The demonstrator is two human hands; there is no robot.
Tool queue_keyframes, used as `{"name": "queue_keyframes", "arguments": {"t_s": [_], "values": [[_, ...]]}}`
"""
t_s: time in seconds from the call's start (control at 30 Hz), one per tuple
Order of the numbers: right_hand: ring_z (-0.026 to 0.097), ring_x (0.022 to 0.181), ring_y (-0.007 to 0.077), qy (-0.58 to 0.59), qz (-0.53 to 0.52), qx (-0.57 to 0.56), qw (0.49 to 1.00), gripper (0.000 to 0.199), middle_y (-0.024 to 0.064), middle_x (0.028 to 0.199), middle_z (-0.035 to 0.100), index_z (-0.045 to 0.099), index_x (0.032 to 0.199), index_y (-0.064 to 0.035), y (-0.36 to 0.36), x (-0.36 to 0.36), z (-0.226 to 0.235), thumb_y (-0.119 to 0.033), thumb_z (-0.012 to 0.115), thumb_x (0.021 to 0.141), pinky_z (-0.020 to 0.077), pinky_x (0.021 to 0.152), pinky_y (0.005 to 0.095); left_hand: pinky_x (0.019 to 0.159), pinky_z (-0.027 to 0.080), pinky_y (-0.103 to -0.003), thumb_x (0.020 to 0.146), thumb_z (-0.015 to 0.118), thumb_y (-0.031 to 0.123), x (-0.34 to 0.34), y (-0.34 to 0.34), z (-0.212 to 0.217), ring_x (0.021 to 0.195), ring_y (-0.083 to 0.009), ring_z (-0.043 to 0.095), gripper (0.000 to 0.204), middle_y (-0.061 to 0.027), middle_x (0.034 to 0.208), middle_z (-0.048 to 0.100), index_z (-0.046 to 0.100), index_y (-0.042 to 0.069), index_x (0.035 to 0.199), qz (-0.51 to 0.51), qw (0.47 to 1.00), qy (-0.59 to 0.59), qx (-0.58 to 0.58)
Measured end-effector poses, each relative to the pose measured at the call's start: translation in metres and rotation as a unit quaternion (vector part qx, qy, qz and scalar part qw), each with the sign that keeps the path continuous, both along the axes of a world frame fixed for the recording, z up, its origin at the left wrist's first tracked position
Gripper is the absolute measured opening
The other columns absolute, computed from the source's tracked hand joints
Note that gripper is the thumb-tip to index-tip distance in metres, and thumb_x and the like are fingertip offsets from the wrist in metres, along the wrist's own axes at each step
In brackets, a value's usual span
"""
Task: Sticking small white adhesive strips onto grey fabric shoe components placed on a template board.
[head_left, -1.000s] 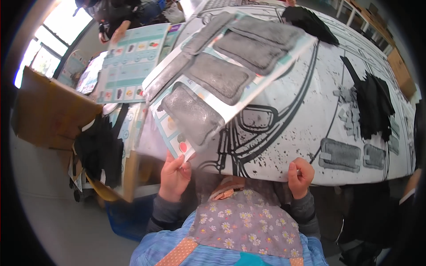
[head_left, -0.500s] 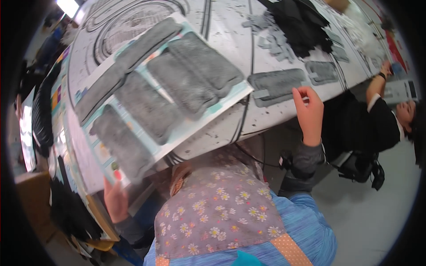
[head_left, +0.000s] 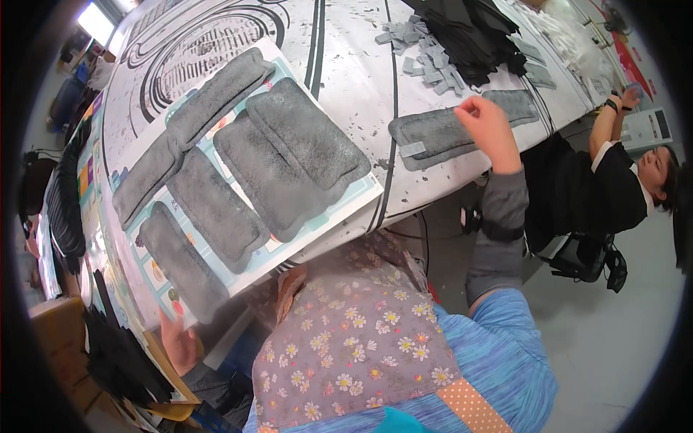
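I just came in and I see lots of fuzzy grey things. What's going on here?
A person in a flowery apron is working at a big white table with black line drawings. Their left hand holds the lower edge of a light printed board carrying five grey fuzzy fabric pads. Their right hand reaches over another grey fuzzy fabric pad lying on the table, fingers pinched. A pile of black fabric sits further back. Another person sits at the right.

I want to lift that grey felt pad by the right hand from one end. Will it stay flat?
Probably not: the grey felt pad looks thin and soft, so it should droop. Likely light and hardly slippery, given its fuzzy surface. The right hand hovers over it.
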State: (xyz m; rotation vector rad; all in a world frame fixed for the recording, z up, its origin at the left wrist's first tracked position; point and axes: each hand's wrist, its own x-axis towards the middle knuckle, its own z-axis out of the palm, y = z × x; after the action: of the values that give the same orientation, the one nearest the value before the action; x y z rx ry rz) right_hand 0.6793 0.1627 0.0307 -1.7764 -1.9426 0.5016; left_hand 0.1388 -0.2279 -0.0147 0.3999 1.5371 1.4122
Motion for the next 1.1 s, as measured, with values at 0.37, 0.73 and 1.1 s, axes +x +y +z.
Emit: {"name": "queue_keyframes", "arguments": {"t_s": [0.37,0.73,1.1], "values": [[0.065,0.097,0.0310,-0.159,0.121,-0.061,0.978,0.030,0.0144,0.096,0.068,0.067,0.100,-0.0046,0.067,-0.023,-0.011,-0.026,0.071,0.079,0.0502,0.082,0.0389,0.065,0.048,-0.018,0.103,0.050,0.032,-0.024,-0.018,-0.038,0.088,-0.0067,0.058,0.039,-0.0022,0.115,0.061,0.049,0.008,0.134,0.190,0.975,-0.075,0.081],[0.065,0.093,0.0353,-0.208,0.084,0.026,0.974,0.035,0.0175,0.093,0.067,0.067,0.102,-0.0086,0.107,-0.020,-0.041,-0.025,0.078,0.073,0.0518,0.081,0.0421,0.068,0.050,-0.020,0.101,0.053,0.032,-0.022,-0.021,-0.046,0.081,-0.0083,0.054,0.033,-0.0065,0.106,0.058,0.051,0.011,0.126,0.288,0.954,-0.026,0.081],[0.063,0.077,0.0328,-0.122,0.080,0.074,0.986,0.021,0.0158,0.081,0.064,0.060,0.086,0.0005,0.101,-0.025,-0.026,-0.012,0.074,0.075,0.0490,0.069,0.0384,0.077,0.048,-0.022,0.100,0.053,0.022,-0.008,-0.008,-0.031,0.087,-0.0106,0.059,0.033,-0.0089,0.113,0.063,0.051,0.008,0.130,0.350,0.926,0.079,0.114]]}}
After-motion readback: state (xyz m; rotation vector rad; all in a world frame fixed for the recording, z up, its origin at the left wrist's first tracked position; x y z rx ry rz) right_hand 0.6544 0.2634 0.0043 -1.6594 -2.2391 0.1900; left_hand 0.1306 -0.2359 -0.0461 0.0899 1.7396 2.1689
